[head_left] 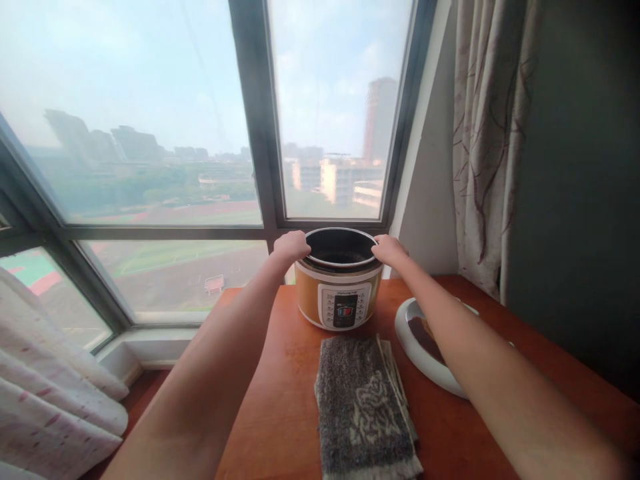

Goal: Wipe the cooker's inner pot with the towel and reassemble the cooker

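A dark inner pot [343,248] with a pale rim sits partly raised in the rice cooker [310,293], which is gold and white with a control panel in front. My left hand [292,247] grips the pot's rim on the left side, fingers closed over it. On the opposite side, my right hand [390,251] pinches the same rim. The inside of the pot looks dark, and its bottom is hard to make out. A folded grey towel [367,407] with a light pattern lies in front of the cooker.
The cooker's round white lid [407,333] lies on the table right of the towel, partly behind my right forearm. The wooden table [280,373] stands against tall windows [330,107]. Curtains hang at the right [483,147] and lower left.
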A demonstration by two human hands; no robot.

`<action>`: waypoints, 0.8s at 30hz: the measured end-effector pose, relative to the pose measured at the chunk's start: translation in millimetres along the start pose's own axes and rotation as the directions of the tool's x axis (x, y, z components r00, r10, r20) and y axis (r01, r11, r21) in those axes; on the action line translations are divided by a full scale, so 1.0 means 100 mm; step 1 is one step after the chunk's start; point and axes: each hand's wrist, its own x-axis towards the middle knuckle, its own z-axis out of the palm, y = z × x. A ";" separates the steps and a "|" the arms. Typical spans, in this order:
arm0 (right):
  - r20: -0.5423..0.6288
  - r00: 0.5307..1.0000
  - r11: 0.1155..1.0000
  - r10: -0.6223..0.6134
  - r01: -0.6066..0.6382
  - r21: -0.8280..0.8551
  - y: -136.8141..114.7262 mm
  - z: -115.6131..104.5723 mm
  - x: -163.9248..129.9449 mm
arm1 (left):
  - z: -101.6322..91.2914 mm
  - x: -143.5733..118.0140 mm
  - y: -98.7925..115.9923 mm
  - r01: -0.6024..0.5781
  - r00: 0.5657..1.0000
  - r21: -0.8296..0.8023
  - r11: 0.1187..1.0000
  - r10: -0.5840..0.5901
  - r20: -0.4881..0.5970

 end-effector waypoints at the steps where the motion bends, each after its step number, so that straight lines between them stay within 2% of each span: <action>1: -0.005 1.000 1.000 -0.003 0.003 -0.001 0.00 -0.01 -0.04 | 0.00 -0.05 0.00 0.003 1.000 -0.002 1.000 -0.003 -0.002; 12: -0.052 0.998 0.999 -0.036 0.037 0.010 -0.01 -0.12 -0.51 | -0.06 -0.54 -0.06 0.018 0.999 -0.023 1.000 -0.019 -0.033; 24: -0.094 0.995 0.999 -0.030 0.032 0.021 0.05 -0.09 -0.61 | -0.05 -0.63 -0.07 0.038 0.997 -0.045 0.998 -0.041 -0.069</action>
